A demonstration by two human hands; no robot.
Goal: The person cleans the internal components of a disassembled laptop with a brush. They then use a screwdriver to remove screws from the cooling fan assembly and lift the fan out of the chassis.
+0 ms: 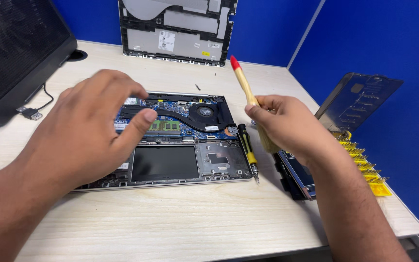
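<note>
Head view: an opened laptop (170, 140) lies bottom-up on a pale desk (195, 223), its cover panel (175, 29) already off and propped against the blue partition, circuit board and fan exposed. The right hand (292, 126) grips a wooden brush (248, 92), long axis tilted, red tip pointing up and away. The left hand (88, 131) hovers open above the board. A screwdriver (248, 150) lies just beside the laptop.

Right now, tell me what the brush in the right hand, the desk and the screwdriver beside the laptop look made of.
Brush: handle looks like pale bare wood with a glossy red-painted tip.
Desk: light wood-grain surface, matte, probably laminate rather than solid wood.
Screwdriver: black and yellow handle, likely plastic; its thin shiny tip looks like metal.
</note>
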